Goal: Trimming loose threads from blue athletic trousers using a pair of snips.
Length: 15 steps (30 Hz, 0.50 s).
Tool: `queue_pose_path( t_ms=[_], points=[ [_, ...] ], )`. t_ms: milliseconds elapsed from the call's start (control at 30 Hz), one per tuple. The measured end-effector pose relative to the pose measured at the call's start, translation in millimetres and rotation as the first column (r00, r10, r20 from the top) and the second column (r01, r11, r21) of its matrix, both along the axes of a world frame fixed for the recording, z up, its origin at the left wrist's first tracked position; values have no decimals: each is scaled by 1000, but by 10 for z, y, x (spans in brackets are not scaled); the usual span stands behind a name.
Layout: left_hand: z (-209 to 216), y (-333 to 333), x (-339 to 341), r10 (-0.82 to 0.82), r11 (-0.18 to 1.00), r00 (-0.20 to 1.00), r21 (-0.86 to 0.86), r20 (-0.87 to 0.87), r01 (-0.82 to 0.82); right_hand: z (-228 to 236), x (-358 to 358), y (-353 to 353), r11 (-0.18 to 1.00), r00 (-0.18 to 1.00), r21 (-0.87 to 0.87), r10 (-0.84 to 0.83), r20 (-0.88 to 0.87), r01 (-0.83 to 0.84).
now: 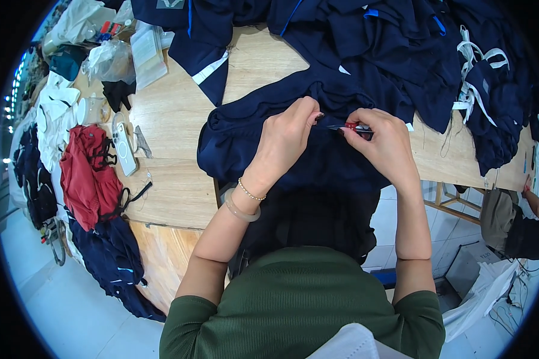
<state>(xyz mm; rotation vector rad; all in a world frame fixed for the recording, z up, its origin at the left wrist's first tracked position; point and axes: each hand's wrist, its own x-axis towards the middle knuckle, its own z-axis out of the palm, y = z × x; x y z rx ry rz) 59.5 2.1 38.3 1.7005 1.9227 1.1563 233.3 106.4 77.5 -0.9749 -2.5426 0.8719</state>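
A navy garment (236, 128) lies bunched at the front edge of the table and hangs over toward my lap. My left hand (284, 134) is closed in a pinch just above it; what the fingers grip, if anything, is too small to make out. In my right hand (382, 142) is a small tool with a red and black handle (359, 127). Its thin tip points left toward my left fingertips, over the navy cloth. The grip hides part of the tool, so I cannot tell its exact kind.
More navy garments (365, 54) with blue and white trim pile along the far side. White straps (470, 78) lie far right. On the left are a red bag (90, 176), a white phone (124, 148), a clear cup (91, 111) and plastic bags (109, 60). Another person (524, 224) sits at right.
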Motion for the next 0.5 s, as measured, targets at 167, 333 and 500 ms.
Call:
queue_pose_path(
  t_ms=[167,333,500],
  points=[
    [-8,3,-1,1,1000,1000,1,-16,-1,-9,-20,3,1000,1000,0,7,12,-7],
    [-6,1,5,2,1000,1000,12,-16,-1,-10,-24,-3,1000,1000,0,5,28,-5],
    [-11,-4,1,6,1000,1000,10,-11,-6,-2,-12,2,1000,1000,2,0,18,0]
  ],
)
